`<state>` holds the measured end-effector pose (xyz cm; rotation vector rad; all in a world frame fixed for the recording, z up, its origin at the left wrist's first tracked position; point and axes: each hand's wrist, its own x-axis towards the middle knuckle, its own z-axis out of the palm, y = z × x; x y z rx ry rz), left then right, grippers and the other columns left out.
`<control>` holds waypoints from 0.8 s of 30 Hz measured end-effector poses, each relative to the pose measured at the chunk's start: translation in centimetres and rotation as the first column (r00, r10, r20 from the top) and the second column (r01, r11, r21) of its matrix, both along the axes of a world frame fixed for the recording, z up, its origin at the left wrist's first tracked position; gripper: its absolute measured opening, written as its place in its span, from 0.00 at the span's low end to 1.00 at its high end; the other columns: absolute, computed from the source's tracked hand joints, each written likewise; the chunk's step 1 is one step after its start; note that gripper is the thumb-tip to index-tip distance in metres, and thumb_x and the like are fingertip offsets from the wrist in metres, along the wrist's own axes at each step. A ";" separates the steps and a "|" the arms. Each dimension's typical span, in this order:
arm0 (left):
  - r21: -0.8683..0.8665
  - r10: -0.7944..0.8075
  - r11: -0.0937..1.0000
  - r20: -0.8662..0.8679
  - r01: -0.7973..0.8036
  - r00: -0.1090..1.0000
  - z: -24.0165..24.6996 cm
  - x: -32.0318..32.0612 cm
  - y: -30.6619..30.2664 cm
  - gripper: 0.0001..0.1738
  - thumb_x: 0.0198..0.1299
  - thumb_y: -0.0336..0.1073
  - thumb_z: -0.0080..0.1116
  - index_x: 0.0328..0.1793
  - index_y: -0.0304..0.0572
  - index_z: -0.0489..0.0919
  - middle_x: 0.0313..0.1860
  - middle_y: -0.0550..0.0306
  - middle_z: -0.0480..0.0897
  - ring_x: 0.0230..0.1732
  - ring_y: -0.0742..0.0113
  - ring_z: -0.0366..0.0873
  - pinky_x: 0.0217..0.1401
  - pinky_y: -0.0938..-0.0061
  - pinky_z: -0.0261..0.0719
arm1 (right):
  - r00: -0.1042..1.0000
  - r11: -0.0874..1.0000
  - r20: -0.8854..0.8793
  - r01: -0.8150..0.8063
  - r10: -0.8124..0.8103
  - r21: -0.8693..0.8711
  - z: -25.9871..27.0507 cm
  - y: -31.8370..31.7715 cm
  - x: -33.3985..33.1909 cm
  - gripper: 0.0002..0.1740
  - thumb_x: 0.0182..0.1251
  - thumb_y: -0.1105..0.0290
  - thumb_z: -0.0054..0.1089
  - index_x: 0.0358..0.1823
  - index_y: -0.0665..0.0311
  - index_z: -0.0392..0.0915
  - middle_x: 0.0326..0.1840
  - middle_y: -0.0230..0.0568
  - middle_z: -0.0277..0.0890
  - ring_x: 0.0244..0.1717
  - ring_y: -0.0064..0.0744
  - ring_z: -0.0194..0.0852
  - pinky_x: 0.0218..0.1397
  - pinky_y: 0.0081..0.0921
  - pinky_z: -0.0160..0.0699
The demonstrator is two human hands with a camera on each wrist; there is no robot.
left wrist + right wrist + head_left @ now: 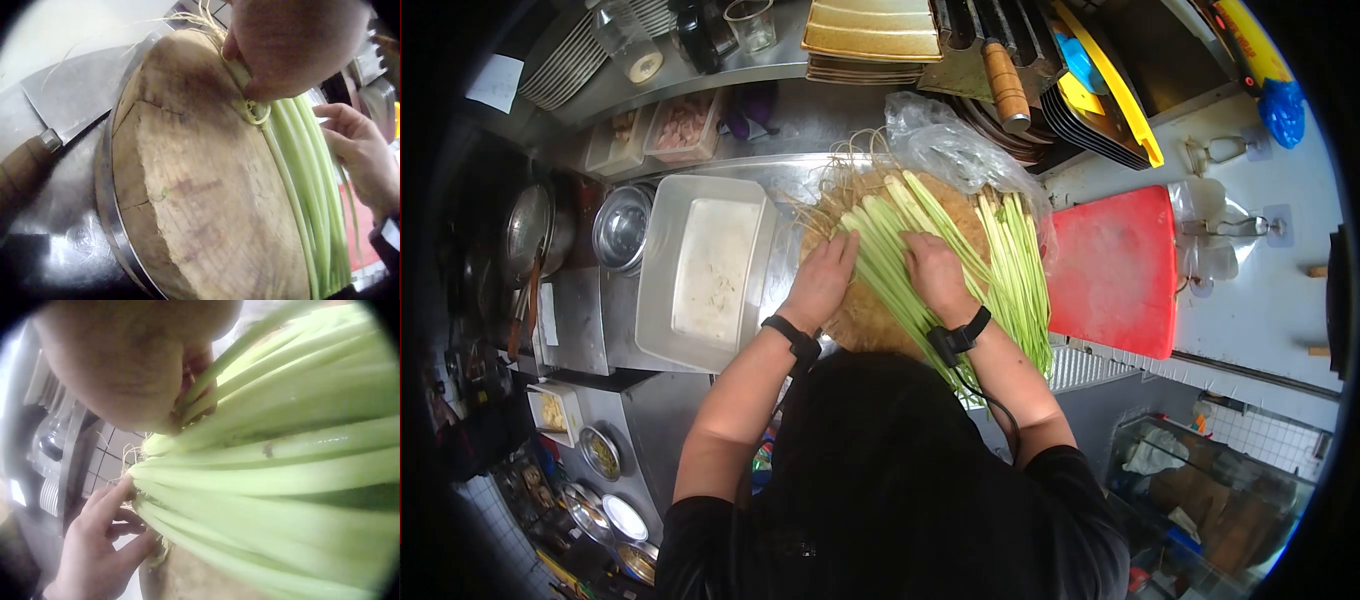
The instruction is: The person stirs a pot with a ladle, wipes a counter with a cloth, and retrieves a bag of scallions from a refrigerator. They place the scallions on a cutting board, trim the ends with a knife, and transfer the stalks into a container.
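Frame centre: green stalks (pixel 885 255) lie across wooden block (pixel 206 169), which supports them | left hand (pixel 824 280) narrowly grips near roots (pixel 209 24), which would steady the stalks | right hand (pixel 940 268), fingers part-hidden, probably pinches one stalk

On the tabletop (pixel 788 178), the stalks (pixel 887 262) lie on the chopping block (pixel 200 175), root ends toward the back edge, with more stalks (pixel 1022 275) just right of them and a plastic bag (pixel 960 145) at the block's back right. Left of the block sits the tub (pixel 712 265), with bowls (pixel 622 228) beyond it to the left; the cutting board (pixel 1112 270) lies right of all the stalks. Behind the tabletop, stacked dishes (pixel 870 40), bottles (pixel 692 35) and a glass (pixel 750 25) stand on the shelf (pixel 785 55).
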<state>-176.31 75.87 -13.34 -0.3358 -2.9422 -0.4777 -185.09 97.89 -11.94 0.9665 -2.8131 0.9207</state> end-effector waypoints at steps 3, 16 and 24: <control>0.009 -0.002 1.000 0.001 0.002 1.000 0.1 -0.1 0.0 0.37 0.60 0.24 0.55 0.79 0.29 0.66 0.66 0.41 0.75 0.60 0.47 0.76 0.68 0.63 0.78 | 0.999 0.998 -0.015 -0.029 0.028 -0.047 -0.2 0.2 -0.1 0.14 0.66 0.77 0.63 0.53 0.65 0.83 0.44 0.53 0.84 0.47 0.56 0.83 0.53 0.45 0.83; -0.008 -0.006 1.000 -0.018 0.006 1.000 0.0 0.0 -0.1 0.37 0.60 0.24 0.55 0.79 0.29 0.66 0.64 0.40 0.76 0.60 0.47 0.77 0.66 0.62 0.79 | 0.958 0.980 -0.212 0.199 -0.194 0.002 -1.5 2.2 -4.5 0.21 0.65 0.74 0.64 0.59 0.65 0.81 0.44 0.54 0.84 0.49 0.57 0.82 0.57 0.48 0.82; 0.000 -0.007 1.000 -0.014 0.007 1.000 0.0 -0.1 -0.1 0.38 0.59 0.24 0.57 0.79 0.28 0.66 0.65 0.38 0.76 0.60 0.45 0.77 0.67 0.61 0.78 | 0.976 0.968 -0.035 0.216 -0.214 0.127 -2.2 4.6 -6.5 0.27 0.63 0.74 0.61 0.66 0.57 0.79 0.47 0.56 0.83 0.48 0.57 0.83 0.54 0.46 0.84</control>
